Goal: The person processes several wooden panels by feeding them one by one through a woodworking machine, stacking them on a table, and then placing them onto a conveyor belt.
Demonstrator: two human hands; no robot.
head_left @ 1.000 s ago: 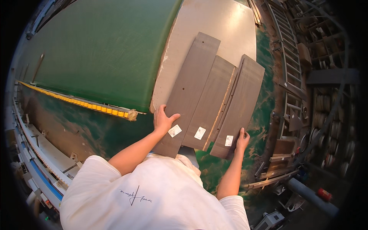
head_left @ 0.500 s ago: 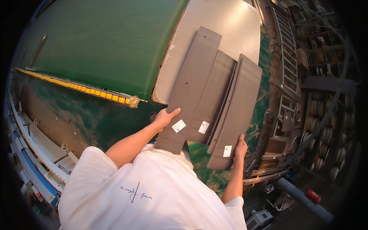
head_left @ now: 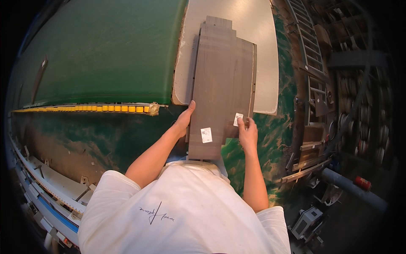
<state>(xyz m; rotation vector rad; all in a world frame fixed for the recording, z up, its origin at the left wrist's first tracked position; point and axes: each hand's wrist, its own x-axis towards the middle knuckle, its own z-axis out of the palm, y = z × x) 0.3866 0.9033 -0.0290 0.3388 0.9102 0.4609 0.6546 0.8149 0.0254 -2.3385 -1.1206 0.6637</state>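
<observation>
Several long grey-brown furniture panels lie stacked in front of my body, their far part over a pale sheet-topped surface (head_left: 264,63). The top panel (head_left: 215,80) carries a white label (head_left: 206,135) near its close end. From under its right side juts another panel (head_left: 244,80), with a second white label (head_left: 237,120) by its near corner. My left hand (head_left: 182,120) is closed on the stack's left edge, thumb on top and its other fingers hidden below. My right hand (head_left: 248,132) is at the lower right panel's near corner, fingers bent, touching it beside the label.
A large green surface (head_left: 105,55) fills the far left, edged by a row of yellow rollers (head_left: 122,109). A white and blue machine rail (head_left: 55,182) curves along the near left. At the right are a ladder-like metal frame (head_left: 311,46) and a grey pipe (head_left: 353,190).
The spread panels have come together into one overlapping stack. The panel in my right hand has moved left onto the others. My right hand has shifted up to the lower panel's label.
</observation>
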